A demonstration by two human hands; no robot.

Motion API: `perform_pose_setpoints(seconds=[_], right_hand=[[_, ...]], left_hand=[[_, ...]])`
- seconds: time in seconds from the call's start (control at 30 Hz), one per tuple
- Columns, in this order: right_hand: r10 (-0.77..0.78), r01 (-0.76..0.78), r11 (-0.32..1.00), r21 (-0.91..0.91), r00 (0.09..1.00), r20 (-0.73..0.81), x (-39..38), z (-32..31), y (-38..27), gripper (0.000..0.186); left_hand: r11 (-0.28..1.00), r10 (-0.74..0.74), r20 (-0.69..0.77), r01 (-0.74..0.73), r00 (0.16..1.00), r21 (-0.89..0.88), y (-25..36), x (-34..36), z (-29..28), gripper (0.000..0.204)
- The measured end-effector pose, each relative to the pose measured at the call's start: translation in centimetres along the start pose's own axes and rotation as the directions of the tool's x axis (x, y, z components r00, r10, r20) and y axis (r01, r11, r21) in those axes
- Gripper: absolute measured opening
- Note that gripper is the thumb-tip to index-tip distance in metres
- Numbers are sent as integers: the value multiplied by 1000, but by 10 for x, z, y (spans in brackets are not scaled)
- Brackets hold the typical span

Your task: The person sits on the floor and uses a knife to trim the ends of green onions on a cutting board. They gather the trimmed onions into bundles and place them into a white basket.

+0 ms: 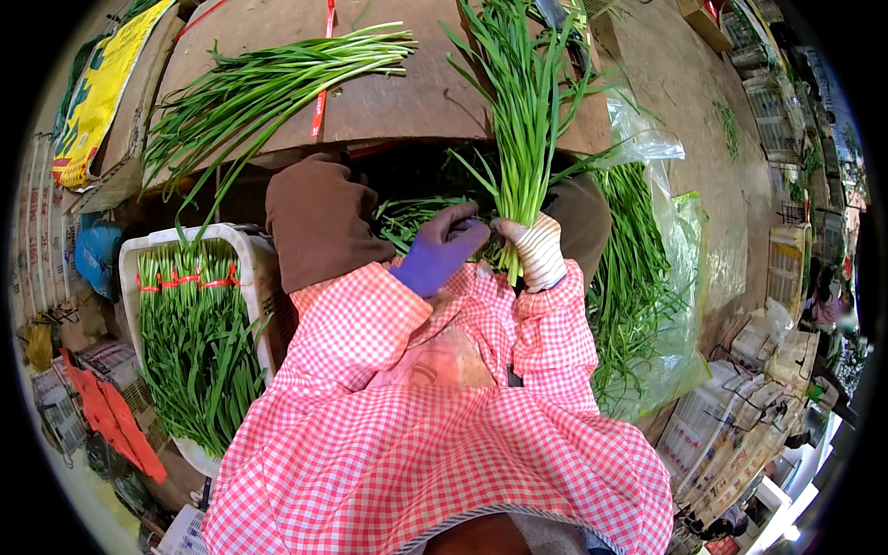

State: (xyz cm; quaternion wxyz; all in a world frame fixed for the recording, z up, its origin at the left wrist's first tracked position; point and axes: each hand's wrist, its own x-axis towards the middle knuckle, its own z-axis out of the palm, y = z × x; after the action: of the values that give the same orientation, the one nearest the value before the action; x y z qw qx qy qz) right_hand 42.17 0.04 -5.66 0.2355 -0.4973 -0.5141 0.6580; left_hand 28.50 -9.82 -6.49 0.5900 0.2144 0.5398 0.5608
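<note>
My right hand, in a white striped glove, is closed around a bunch of long green garlic chives. The pale cut ends point down toward my lap, and the leaves reach up over the table edge. Just left of those stalks is my left hand in a purple glove. Its fingers are curved and apart from the thumb, and I see nothing in them. More loose chives lie in the dark space beyond the left hand. Another loose bunch lies on the brown tabletop, white ends to the right.
At left stands a white crate of chives tied with red bands. A red tape strip hangs over the table edge. To my right, many chives lie on clear plastic sheeting. White crates stand farther right.
</note>
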Motion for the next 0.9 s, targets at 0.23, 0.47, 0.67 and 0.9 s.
perform_pose_setpoints(seconds=[0.23,0.47,0.67,0.9], right_hand=[[-161,178,969,-173,981,106,4,6,-1,39],[-17,38,966,-256,996,83,6,-6,1,34],[-269,243,879,-411,963,-7,1,-19,0,28],[-262,176,847,-501,959,-105,-4,-14,-33,23]], left_hand=[[800,-381,241,449,893,-398,-24,7,26,39],[996,23,358,11,934,-92,-15,1,24,22],[802,-412,231,471,881,-368,-7,4,26,20],[941,-235,244,284,941,-186,-21,4,25,22]])
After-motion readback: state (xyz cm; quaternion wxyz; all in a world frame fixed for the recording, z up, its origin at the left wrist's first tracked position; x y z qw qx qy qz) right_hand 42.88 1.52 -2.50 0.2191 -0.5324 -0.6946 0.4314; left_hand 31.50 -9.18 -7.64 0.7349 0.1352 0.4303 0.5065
